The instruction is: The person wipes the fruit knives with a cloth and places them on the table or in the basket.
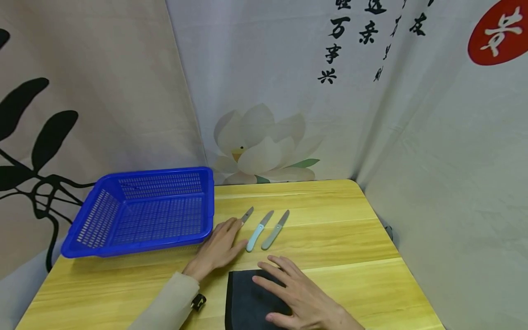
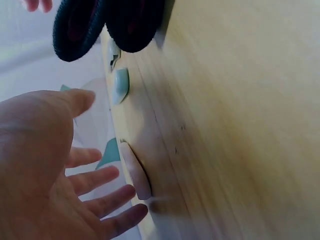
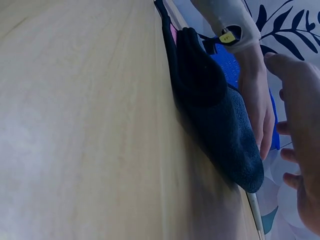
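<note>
Three small knives lie side by side on the table, blades pointing away. My left hand (image 1: 220,244) is at the leftmost knife (image 1: 247,215), covering its handle in the head view. In the left wrist view, its spread fingertips come right beside that knife's pale pinkish handle (image 2: 136,172). To the right are a knife with a light blue handle (image 1: 254,238) and one with a grey-green handle (image 1: 272,237). Over a folded dark cloth (image 1: 251,298), my right hand (image 1: 299,295) hovers with fingers spread. The right wrist view shows the cloth's thick fuzzy folds (image 3: 215,120).
A blue plastic basket (image 1: 154,247) with slotted sides stands at the left back of the wooden table (image 1: 350,229), close beside my left hand. Printed fabric curtains (image 1: 264,68) hang behind the table and along its sides.
</note>
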### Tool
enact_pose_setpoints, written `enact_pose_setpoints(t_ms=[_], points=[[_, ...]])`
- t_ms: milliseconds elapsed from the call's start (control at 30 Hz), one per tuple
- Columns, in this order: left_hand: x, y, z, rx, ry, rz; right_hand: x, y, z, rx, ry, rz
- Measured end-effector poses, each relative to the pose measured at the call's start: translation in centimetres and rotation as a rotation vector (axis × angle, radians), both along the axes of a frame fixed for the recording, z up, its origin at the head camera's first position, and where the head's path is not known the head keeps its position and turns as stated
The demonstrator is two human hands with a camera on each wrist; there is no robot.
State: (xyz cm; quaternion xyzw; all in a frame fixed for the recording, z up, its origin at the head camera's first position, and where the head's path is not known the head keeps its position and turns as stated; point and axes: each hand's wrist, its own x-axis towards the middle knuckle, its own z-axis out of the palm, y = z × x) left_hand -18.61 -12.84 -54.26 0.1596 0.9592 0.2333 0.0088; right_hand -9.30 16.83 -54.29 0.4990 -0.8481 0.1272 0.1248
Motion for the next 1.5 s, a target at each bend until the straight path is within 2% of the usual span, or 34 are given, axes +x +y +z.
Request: enact_pose_setpoints(t_ms=[233, 500, 833, 900, 1133, 1233, 1500], points=[[-1.1, 0.5, -0.2, -0.037, 0.006, 0.054, 0.1, -0.3, 0.0, -0.001, -0.023, 0.000], [-2.0, 0.9, -0.8, -0.054, 0.127, 0.079, 0.0, -0.6, -0.1, -0.034, 0.006, 0.031], [-2.4, 1.0, -1.3, -0.084, 0.183, 0.113, -0.2, -1.2, 0.2, -0.048, 0.003, 0.061], [-2.4, 1.0, -1.2, -0.086, 0.185, 0.115, -0.2, -1.3, 0.1, -0.042, 0.003, 0.066], [-2.0, 0.8, -1.0, -0.077, 0.117, 0.120, -0.2, -1.9, 0.1, 0.004, 0.007, 0.094], [-1.7, 0.8, -0.7, -0.056, 0.125, 0.115, 0.1, -2.2, 0.1, 0.030, 0.011, 0.104], [-0.5, 1.2, 0.7, 0.017, 0.154, 0.105, 0.5, -2.6, 0.1, 0.126, -0.115, 0.121]])
